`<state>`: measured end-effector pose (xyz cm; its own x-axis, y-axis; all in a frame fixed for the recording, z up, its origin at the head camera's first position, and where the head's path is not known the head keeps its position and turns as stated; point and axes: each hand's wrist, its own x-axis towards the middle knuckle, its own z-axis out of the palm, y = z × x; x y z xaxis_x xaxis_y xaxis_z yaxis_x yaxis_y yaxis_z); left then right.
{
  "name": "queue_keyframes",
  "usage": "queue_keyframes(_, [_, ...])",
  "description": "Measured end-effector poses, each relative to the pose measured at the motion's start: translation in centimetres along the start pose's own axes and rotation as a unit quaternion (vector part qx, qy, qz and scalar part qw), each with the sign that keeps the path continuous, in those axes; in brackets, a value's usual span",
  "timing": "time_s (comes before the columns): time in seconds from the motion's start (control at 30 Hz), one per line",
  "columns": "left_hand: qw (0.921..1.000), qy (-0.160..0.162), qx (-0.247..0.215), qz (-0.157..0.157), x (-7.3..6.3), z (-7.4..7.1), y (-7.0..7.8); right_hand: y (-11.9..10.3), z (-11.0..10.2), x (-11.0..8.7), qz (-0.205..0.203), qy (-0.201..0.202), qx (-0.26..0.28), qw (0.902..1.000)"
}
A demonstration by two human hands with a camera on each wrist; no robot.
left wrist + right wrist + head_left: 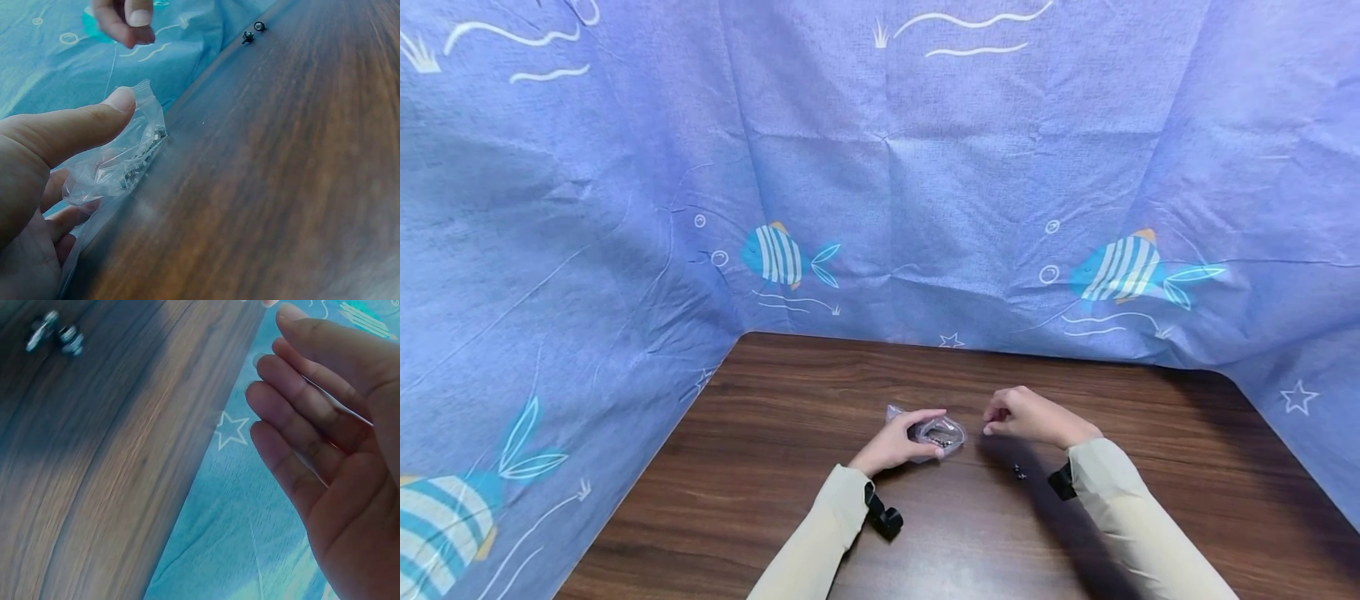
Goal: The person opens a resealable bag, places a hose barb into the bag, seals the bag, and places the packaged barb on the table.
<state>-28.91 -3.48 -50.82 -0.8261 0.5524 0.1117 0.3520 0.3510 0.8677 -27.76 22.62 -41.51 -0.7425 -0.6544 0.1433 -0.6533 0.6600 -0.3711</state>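
From my end, the blue fabric curtain printed with striped fish [955, 183] fills most of the head view, behind the dark brown wood-grain surface [790, 400]. Of the hands, my right hand [1033, 414] hangs above the surface, fingers loosely bent, with its palm side turned from the head camera; my left hand [895, 446] grips a clear, crinkled plastic bag [957, 442] between thumb and fingers, near the middle of the surface. In the head view the bag's long axis slants from a far-left corner to a rounded near-right end, which points towards my right side. My left hand covers its middle, and the small metallic pieces [134, 172] inside blur together. Two small dark metal parts [1018, 472] lie close together on the surface, nearer me than my right hand; their exact shape is hard to make out.
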Motion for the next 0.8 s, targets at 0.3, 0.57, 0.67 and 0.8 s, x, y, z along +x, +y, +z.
queue_keyframes(0.3, [1.0, 0.001, 0.0, -0.005, 0.0, 0.0, -0.1, 1.1, -0.2, -1.5, 0.026, -0.021, 0.01, 0.9994])
queue_keyframes(0.57, [1.0, -0.001, 0.004, 0.003, 0.0, 0.0, -0.2, 1.6, -0.1, -2.9, 0.045, -0.062, 0.026, 0.9967])
queue_keyframes(0.67, [1.0, -0.001, 0.003, 0.002, 0.0, 0.0, -0.1, 1.7, 0.0, -3.3, 0.039, -0.069, 0.031, 0.9964])
queue_keyframes(0.8, [1.0, 0.001, 0.006, -0.001, 0.0, 0.0, -0.1, 2.0, 0.2, -3.6, 0.019, -0.074, 0.026, 0.9967])
